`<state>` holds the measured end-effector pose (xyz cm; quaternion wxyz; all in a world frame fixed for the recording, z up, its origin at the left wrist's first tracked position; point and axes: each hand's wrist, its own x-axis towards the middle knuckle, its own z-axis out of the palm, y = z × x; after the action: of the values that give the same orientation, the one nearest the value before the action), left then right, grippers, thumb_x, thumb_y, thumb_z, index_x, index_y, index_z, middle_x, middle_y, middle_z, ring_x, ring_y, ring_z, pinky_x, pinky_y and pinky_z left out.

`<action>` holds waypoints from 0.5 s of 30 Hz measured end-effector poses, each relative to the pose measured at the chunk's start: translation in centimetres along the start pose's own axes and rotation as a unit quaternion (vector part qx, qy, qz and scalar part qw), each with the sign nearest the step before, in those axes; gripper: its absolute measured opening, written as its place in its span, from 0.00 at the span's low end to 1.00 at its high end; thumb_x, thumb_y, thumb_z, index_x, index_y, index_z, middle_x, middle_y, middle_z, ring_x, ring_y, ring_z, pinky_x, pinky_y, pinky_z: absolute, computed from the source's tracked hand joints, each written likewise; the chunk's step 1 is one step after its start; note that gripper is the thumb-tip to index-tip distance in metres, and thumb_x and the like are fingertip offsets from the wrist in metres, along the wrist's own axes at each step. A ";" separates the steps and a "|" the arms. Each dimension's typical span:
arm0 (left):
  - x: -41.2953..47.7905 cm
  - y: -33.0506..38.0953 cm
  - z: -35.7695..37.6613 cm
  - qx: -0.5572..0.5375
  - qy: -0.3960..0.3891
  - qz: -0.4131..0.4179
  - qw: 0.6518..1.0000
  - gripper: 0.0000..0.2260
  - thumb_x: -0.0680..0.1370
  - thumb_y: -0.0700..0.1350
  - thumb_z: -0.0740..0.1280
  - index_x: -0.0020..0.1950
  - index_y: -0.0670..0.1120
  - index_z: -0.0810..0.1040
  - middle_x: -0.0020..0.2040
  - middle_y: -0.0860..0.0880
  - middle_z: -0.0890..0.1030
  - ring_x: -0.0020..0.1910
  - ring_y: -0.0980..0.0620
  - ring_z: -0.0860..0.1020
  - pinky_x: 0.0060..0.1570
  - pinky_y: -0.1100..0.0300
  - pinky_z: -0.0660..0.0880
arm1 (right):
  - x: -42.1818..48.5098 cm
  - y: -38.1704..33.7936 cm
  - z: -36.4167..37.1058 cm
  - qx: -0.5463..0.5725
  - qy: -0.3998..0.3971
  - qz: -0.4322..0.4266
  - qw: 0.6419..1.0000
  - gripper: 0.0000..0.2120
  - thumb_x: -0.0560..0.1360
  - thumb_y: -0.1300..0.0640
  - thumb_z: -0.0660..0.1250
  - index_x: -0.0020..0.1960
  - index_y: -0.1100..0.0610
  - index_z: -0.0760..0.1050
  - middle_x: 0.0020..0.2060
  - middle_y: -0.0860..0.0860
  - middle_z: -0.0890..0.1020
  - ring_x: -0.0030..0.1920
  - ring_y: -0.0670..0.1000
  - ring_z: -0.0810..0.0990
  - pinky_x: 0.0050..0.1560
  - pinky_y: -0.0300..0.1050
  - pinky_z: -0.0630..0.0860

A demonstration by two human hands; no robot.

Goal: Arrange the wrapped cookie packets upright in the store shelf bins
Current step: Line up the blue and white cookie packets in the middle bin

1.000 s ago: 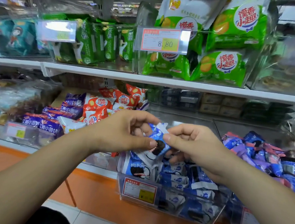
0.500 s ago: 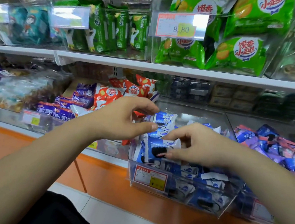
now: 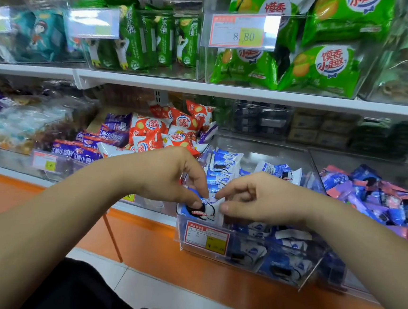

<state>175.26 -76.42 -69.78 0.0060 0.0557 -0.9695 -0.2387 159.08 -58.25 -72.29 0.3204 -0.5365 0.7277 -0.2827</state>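
1. Both hands sit lower than in the earlier frame; the left hand (image 3: 169, 176) now joins the right hand (image 3: 263, 199) on the cookie packet (image 3: 208, 210).
2. Fingers (image 3: 202, 181) of each hand pinch the packet's upper edge.
3. Packet location: front left corner of the clear bin (image 3: 243, 256), lower centre of frame, above the price label (image 3: 206, 237).

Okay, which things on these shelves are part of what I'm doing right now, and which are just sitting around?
In the job: left hand, right hand, the blue-and-white cookie packet both pinch, the clear bin of matching packets below it.
Just sitting: orange packets, purple packets, green bags, 8.80 price tag, blue and pink packets in the next bin.
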 end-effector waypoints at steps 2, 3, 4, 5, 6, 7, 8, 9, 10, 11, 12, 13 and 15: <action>0.1 0.2 0.2 0.002 -0.033 -0.002 0.999 0.05 0.75 0.51 0.77 0.50 0.58 0.87 0.49 0.60 0.84 0.50 0.59 0.82 0.55 0.51 0.79 | 0.1 0.7 -0.3 -0.004 -0.009 0.012 1.000 0.08 0.80 0.54 0.70 0.58 0.50 0.83 0.41 0.49 0.87 0.41 0.44 0.82 0.49 0.54 0.82; 0.2 0.3 0.3 0.002 -0.044 -0.002 0.999 0.04 0.76 0.51 0.76 0.49 0.58 0.87 0.49 0.60 0.83 0.50 0.59 0.81 0.54 0.51 0.79 | 0.0 0.8 -0.4 -0.010 -0.015 0.012 1.000 0.08 0.81 0.56 0.68 0.58 0.49 0.83 0.42 0.47 0.87 0.42 0.44 0.83 0.49 0.51 0.83; 0.2 0.5 0.5 0.007 -0.048 -0.003 0.999 0.03 0.76 0.50 0.76 0.48 0.58 0.87 0.49 0.60 0.83 0.49 0.59 0.81 0.54 0.52 0.79 | 0.0 0.8 -0.4 -0.020 -0.021 0.009 1.000 0.09 0.81 0.58 0.67 0.57 0.50 0.84 0.43 0.47 0.87 0.43 0.44 0.85 0.48 0.49 0.84; 0.4 0.6 0.6 0.019 -0.052 -0.005 0.998 0.03 0.76 0.49 0.76 0.47 0.57 0.88 0.48 0.59 0.82 0.49 0.60 0.80 0.53 0.54 0.79 | -0.1 0.8 -0.4 -0.035 -0.025 0.006 0.999 0.10 0.81 0.59 0.67 0.57 0.50 0.84 0.44 0.48 0.87 0.44 0.45 0.86 0.46 0.47 0.84; 0.5 0.7 0.7 0.037 -0.061 -0.008 0.997 0.03 0.76 0.48 0.75 0.47 0.56 0.88 0.47 0.59 0.82 0.48 0.61 0.80 0.52 0.55 0.79 | -0.3 0.6 -0.5 -0.049 -0.022 0.005 0.999 0.10 0.82 0.60 0.65 0.56 0.51 0.84 0.44 0.49 0.87 0.44 0.46 0.86 0.45 0.46 0.85; 0.6 0.7 0.7 0.054 -0.075 -0.013 0.996 0.03 0.77 0.47 0.74 0.48 0.55 0.88 0.47 0.59 0.83 0.48 0.62 0.80 0.51 0.57 0.79 | -0.4 0.6 -0.6 -0.062 -0.010 0.005 0.998 0.11 0.82 0.61 0.65 0.55 0.52 0.85 0.44 0.49 0.87 0.44 0.47 0.86 0.45 0.45 0.84; 0.7 0.8 0.8 0.068 -0.087 -0.021 0.994 0.04 0.77 0.46 0.73 0.48 0.54 0.87 0.47 0.59 0.84 0.48 0.63 0.80 0.51 0.58 0.79 | -0.5 0.5 -0.9 -0.076 0.014 0.002 0.997 0.11 0.81 0.61 0.65 0.55 0.51 0.85 0.44 0.49 0.87 0.43 0.47 0.86 0.45 0.44 0.84; 0.7 0.8 0.8 0.076 -0.089 -0.026 0.993 0.05 0.78 0.46 0.72 0.49 0.54 0.87 0.47 0.60 0.85 0.47 0.64 0.81 0.50 0.59 0.79 | -0.4 0.5 -1.4 -0.096 0.052 -0.002 0.994 0.10 0.81 0.61 0.66 0.54 0.51 0.85 0.42 0.48 0.87 0.42 0.46 0.86 0.47 0.43 0.83; 0.8 0.8 0.8 0.078 -0.078 -0.025 0.994 0.05 0.78 0.46 0.72 0.49 0.54 0.88 0.46 0.60 0.85 0.46 0.65 0.81 0.48 0.62 0.79 | -0.4 0.6 -2.1 -0.117 0.097 -0.007 0.988 0.08 0.79 0.60 0.68 0.53 0.51 0.85 0.40 0.47 0.87 0.40 0.45 0.85 0.47 0.42 0.83; 1.0 0.9 0.8 0.076 -0.053 -0.019 0.995 0.05 0.78 0.46 0.72 0.48 0.53 0.88 0.45 0.61 0.86 0.44 0.65 0.81 0.45 0.64 0.78 | -0.5 0.9 -2.9 -0.139 0.145 -0.009 0.980 0.06 0.78 0.59 0.71 0.51 0.51 0.85 0.38 0.46 0.86 0.38 0.43 0.84 0.46 0.42 0.82; 1.3 1.1 0.8 0.078 -0.020 -0.007 0.997 0.04 0.78 0.47 0.72 0.47 0.53 0.88 0.43 0.61 0.85 0.42 0.66 0.81 0.43 0.67 0.76 | -0.7 1.3 -3.9 -0.165 0.188 -0.005 0.968 0.05 0.76 0.58 0.73 0.50 0.51 0.85 0.38 0.46 0.86 0.36 0.42 0.83 0.46 0.43 0.81; 1.8 1.4 0.8 0.089 0.016 0.005 0.996 0.03 0.78 0.48 0.73 0.47 0.53 0.87 0.42 0.61 0.85 0.41 0.68 0.80 0.40 0.70 0.74 | -0.9 1.8 -4.9 -0.194 0.219 0.005 0.956 0.04 0.75 0.57 0.74 0.49 0.50 0.85 0.39 0.45 0.86 0.37 0.40 0.82 0.45 0.42 0.80; 3.0 2.2 1.1 0.119 0.071 0.018 0.990 0.04 0.78 0.49 0.72 0.50 0.55 0.87 0.44 0.62 0.84 0.41 0.71 0.77 0.39 0.72 0.70 | -1.4 3.2 -6.3 -0.254 0.245 0.049 0.934 0.07 0.74 0.54 0.75 0.53 0.49 0.84 0.44 0.44 0.85 0.45 0.42 0.83 0.49 0.40 0.77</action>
<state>172.02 -74.34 -69.77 0.0723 0.0552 -0.9890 -0.1167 152.58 -55.64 -70.48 -0.0016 -0.4780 0.8564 -0.1950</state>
